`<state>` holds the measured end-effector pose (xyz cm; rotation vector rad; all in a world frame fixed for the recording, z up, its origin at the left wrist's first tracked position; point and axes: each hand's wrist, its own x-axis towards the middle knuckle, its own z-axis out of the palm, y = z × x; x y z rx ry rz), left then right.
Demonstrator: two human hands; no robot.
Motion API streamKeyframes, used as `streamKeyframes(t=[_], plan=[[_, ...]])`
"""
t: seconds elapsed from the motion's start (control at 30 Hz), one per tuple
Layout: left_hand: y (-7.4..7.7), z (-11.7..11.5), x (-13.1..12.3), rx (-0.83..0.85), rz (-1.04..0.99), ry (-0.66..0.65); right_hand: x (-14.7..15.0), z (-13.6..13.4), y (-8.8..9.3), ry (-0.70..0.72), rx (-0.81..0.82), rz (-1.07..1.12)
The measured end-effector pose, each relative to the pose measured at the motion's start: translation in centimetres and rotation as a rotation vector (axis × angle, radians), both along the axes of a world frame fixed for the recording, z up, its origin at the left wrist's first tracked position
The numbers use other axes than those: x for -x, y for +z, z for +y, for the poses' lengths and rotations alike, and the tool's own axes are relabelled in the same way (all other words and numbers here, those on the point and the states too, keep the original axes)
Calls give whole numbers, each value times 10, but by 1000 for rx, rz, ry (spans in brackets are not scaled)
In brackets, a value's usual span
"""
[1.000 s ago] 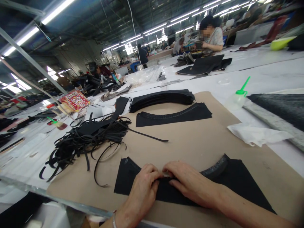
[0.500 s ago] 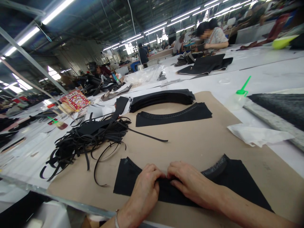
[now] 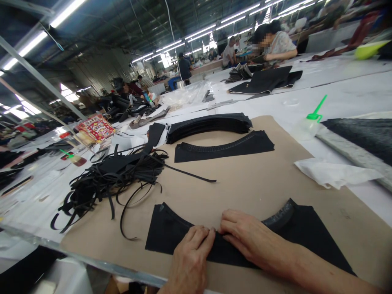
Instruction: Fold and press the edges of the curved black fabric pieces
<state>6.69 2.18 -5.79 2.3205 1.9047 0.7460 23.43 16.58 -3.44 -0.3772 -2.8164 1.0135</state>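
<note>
Your workpiece is the black panel [image 3: 225,252], which lies flat on the brown sheet [image 3: 245,183] at the near side of the white worktop [image 3: 343,90]. Its curved edge faces away from you. Your left hand [image 3: 191,255] rests palm down on the panel, thumb and forefinger drawn together at the middle of that edge. Your right hand [image 3: 245,232] sits just beside it, fingers bent against the same edge; your right forearm crosses the panel. The two hands are near each other, with a narrow gap between the fingertips. You cannot tell from this view whether either hand pinches the material or only presses on it. To the right of your right hand, a dark band [image 3: 280,216] with a ridged surface follows the curve.

Beyond the workpiece, note a second black panel [image 3: 226,152] with a ridged curved edge, and just behind it a stack of black pieces [image 3: 211,125]. To the left lies a tangled heap of black strips [image 3: 119,169]; one thin strip [image 3: 196,174] extends from it toward the middle of the sheet. To the right, locate the translucent bottle [image 3: 308,126] with a green spout, and the crumpled white sheet [image 3: 338,171] in front of it. A co-worker [image 3: 280,47] bends over the far side.
</note>
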Motion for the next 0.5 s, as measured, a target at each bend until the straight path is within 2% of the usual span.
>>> streamKeyframes(t=[0.1, 0.33, 0.5], plan=[[-2, -3, 0, -41, 11, -14, -4, 3, 1, 22, -4, -14], [4, -1, -6, 10, 56, 45, -13, 4, 4, 57, -35, 30], [-4, -4, -7, -61, 122, 55, -19, 4, 5, 52, -59, 44]])
